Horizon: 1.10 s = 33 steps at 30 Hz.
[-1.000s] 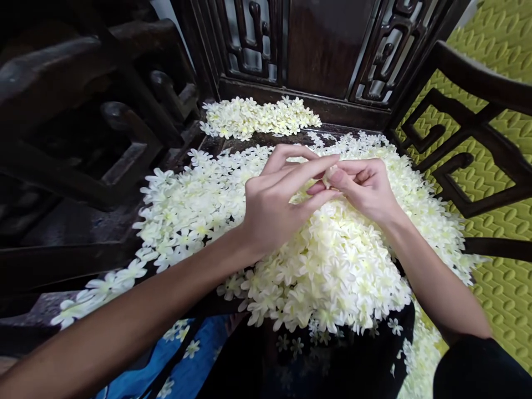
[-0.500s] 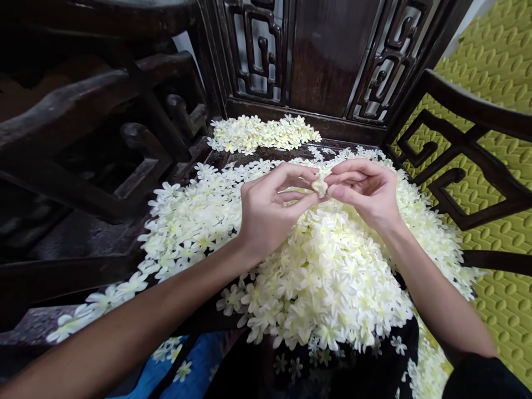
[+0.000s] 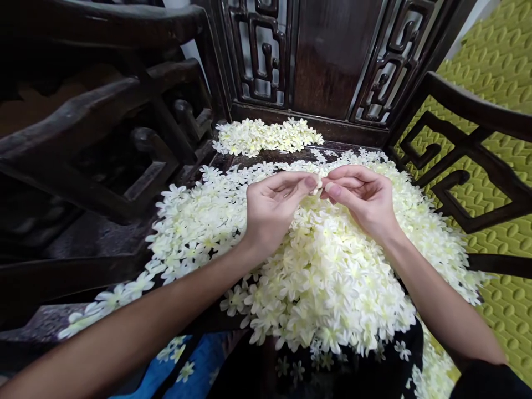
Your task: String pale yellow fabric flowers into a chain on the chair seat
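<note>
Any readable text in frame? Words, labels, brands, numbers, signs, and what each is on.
None readable. The white flowers, dark wood panel and yellow-green textured surface show no lettering, only shapes and patterns.

Dark wooden seat [image 3: 243,160]; white flowers [image 3: 208,216] strewn thickly across.

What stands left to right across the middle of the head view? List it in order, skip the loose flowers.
Left carved armrest → left grip → small pale piece → right grip → right carved armrest.
</note>
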Each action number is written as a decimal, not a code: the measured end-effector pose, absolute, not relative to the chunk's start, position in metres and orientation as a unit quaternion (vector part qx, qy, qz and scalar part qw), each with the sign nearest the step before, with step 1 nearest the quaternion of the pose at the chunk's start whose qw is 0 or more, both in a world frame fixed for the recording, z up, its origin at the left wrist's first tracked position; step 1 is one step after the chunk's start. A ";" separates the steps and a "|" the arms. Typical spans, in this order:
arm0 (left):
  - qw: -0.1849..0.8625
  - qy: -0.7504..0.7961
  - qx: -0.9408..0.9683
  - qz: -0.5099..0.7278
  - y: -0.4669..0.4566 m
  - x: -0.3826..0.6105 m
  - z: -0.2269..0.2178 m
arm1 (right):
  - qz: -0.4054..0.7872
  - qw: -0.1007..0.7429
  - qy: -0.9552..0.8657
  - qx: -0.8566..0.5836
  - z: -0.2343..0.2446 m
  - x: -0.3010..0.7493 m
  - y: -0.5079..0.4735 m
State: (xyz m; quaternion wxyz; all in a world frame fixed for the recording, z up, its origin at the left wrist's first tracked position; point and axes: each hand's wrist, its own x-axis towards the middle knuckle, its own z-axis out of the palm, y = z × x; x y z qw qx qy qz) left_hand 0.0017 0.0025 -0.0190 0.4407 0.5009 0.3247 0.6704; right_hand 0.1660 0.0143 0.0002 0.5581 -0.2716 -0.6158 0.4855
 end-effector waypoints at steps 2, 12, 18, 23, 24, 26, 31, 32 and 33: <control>0.464 0.325 0.474 0.674 0.004 0.003 -0.022 | 0.484 0.553 -0.618 -0.278 0.001 0.165 0.013; 0.511 0.335 0.437 0.660 0.005 0.002 -0.024 | 0.478 0.554 -0.618 -0.287 0.000 0.164 0.012; 0.514 0.322 0.437 0.664 0.003 0.002 -0.022 | 0.477 0.546 -0.618 -0.303 0.002 0.163 0.009; 0.512 0.334 0.448 0.653 0.000 0.001 -0.017 | 0.461 0.557 -0.619 -0.308 0.003 0.165 0.010; 0.513 0.337 0.449 0.650 -0.001 0.001 -0.017 | 0.463 0.558 -0.618 -0.304 0.003 0.166 0.010; 0.515 0.341 0.450 0.645 -0.002 0.001 -0.016 | 0.469 0.556 -0.618 -0.298 0.002 0.166 0.010; 0.521 0.331 0.447 0.648 -0.001 0.000 -0.016 | 0.481 0.551 -0.617 -0.290 0.001 0.166 0.011; 0.522 0.327 0.447 0.649 -0.001 0.000 -0.017 | 0.483 0.551 -0.617 -0.287 0.001 0.166 0.011; 0.521 0.325 0.447 0.650 -0.001 0.000 -0.017 | 0.485 0.551 -0.616 -0.285 0.001 0.166 0.011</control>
